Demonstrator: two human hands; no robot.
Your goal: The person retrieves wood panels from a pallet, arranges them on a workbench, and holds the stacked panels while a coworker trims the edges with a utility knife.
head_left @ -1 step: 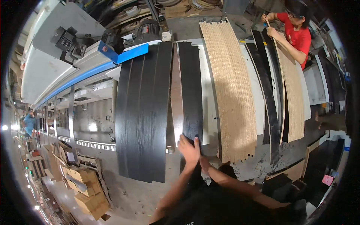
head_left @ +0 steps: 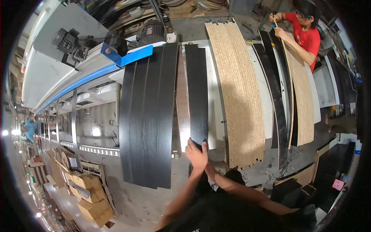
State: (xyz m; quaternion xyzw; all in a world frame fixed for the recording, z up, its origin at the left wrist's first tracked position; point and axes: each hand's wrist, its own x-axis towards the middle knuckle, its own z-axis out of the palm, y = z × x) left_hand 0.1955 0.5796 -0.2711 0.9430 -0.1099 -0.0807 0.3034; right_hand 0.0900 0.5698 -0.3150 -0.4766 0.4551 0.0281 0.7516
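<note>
My left hand (head_left: 197,154) is at the near end of a narrow black wood-grain board (head_left: 197,96). Its thumb lies toward the board's right edge and its fingers toward the left edge, closed around that end. Just behind the left wrist is my right hand (head_left: 210,171), low by the board's near end, its fingers hidden. On the left lies a row of wider black boards (head_left: 147,116), side by side. To the right is a stack of tan boards (head_left: 239,89) with ragged ends.
A brown surface (head_left: 182,89) and a white one (head_left: 213,100) show beside the narrow board. A machine with a blue guard rail (head_left: 135,56) stands at left. A co-worker in red (head_left: 307,40) handles boards (head_left: 301,96) at far right. Cardboard boxes (head_left: 92,208) sit lower left.
The narrow black board and my left hand on it have shifted slightly to the right. The other boards stay where they were.
</note>
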